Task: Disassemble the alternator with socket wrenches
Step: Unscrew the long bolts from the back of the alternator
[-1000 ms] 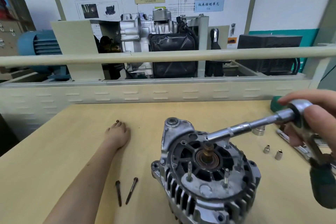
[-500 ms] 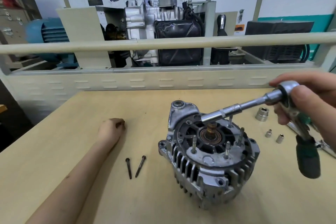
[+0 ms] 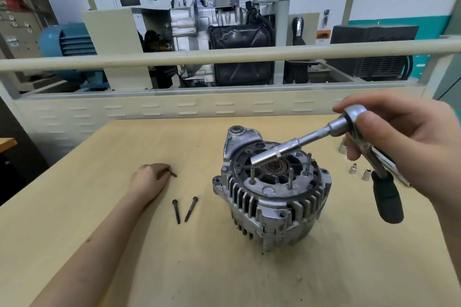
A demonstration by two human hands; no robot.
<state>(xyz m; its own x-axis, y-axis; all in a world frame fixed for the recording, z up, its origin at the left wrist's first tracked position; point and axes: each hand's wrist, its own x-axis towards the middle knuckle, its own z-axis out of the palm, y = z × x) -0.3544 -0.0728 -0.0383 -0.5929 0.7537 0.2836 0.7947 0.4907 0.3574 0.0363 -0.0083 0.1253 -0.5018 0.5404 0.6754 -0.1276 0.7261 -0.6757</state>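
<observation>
The grey alternator [image 3: 272, 197] stands on the wooden table [image 3: 124, 244] with its open end up and several studs sticking out. My right hand [image 3: 404, 142] grips the head of a ratchet wrench [image 3: 354, 119], whose black handle hangs down. Its long socket extension [image 3: 287, 151] slants down over the alternator's centre, its tip just above the housing. My left hand [image 3: 149, 178] rests on the table to the left and pinches a dark bolt [image 3: 172, 173] that pokes out from the fingers.
Two loose dark bolts [image 3: 183, 208] lie on the table between my left forearm and the alternator. Small sockets [image 3: 359, 172] sit to the right behind the wrench. A beige rail and a training stand with an engine block [image 3: 224, 40] run behind the table.
The wrench's socket has lifted off the stud and swung up over the alternator's centre. My left hand stayed on the table and a bolt now shows at its fingertips.
</observation>
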